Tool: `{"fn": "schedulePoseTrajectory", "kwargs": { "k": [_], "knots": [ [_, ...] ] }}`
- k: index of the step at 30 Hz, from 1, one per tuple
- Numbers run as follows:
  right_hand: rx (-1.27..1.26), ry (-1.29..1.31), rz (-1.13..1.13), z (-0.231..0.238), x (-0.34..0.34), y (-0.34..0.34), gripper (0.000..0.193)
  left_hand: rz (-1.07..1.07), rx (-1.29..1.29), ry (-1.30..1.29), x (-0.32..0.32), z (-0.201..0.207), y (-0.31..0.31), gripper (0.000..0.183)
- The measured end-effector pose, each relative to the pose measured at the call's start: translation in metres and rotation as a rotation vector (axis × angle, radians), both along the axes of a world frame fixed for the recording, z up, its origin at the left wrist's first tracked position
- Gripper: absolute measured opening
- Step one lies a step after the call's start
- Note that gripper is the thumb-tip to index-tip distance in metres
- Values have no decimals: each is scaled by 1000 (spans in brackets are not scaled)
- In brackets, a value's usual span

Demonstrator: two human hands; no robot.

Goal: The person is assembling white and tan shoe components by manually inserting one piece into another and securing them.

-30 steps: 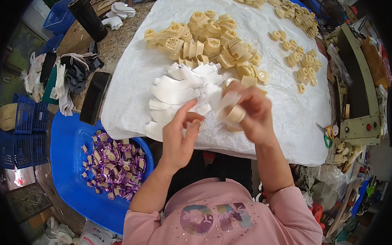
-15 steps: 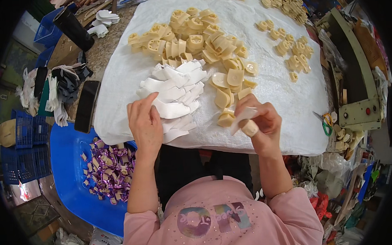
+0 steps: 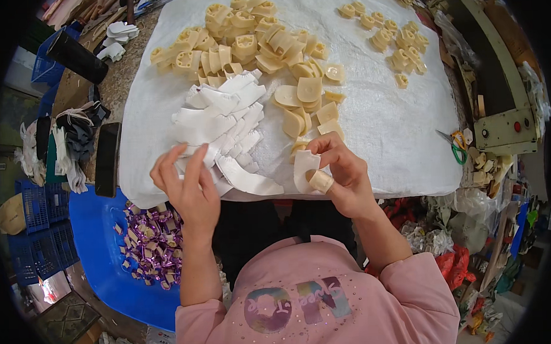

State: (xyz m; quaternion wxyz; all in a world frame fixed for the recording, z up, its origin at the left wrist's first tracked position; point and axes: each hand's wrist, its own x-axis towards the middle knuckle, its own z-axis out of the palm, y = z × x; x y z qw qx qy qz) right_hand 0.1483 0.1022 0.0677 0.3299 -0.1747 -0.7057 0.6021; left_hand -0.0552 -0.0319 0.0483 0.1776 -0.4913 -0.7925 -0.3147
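Observation:
My left hand (image 3: 190, 190) is at the near left edge of a pile of thin white curved strips (image 3: 216, 122), fingers apart and fingertips touching or just over it. One long curved strip (image 3: 248, 178) lies apart at the pile's near side, towards the table edge. Pinched between the thumb and fingers of my right hand (image 3: 342, 176) is a white curved piece (image 3: 304, 170), held upright. A beige wrap (image 3: 321, 181) circles that thumb. Just beyond this hand lie several cream moulded pieces (image 3: 309, 91), some smooth and rounded, others showing hollow, ribbed ends.
A white cloth (image 3: 383, 138) covers the table. Smaller cream groups (image 3: 405, 49) sit at the far right, and green-handled scissors (image 3: 455, 149) at the right edge. A phone (image 3: 108, 159) lies left. Below it, a blue tub (image 3: 96, 251) holds shiny purple pieces (image 3: 153, 243).
The view has shifted slightly. My left hand has moved nearer and its fingers have spread; a long strip now lies loose beside the pile. My right hand has turned the white piece upright.

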Motion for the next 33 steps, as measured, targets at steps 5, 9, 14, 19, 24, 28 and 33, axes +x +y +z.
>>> {"fn": "schedulePoseTrajectory", "kwargs": {
  "k": [5,9,14,19,24,28,33],
  "knots": [
    [-3,-2,30,-3,2,-2,11,-496,-261,-208,32,29,-7,38],
    [-108,28,39,-4,1,-5,10,-504,-272,-65,30,2,-7,37],
    [-187,47,9,-7,4,-6,12,-362,262,-164,25,20,1,32],
    [-193,15,-45,-9,14,-2,19,-143,141,76,1,-4,-2,39],
    [-210,-22,-77,-11,7,-7,19,-160,-40,-278,17,-8,-14,56],
    [-115,-16,-48,-6,3,-10,19,-276,33,-356,37,13,-10,56],
    [82,-41,146,1,-6,-18,17,-696,136,-753,78,-2,6,32]
  ]
}}
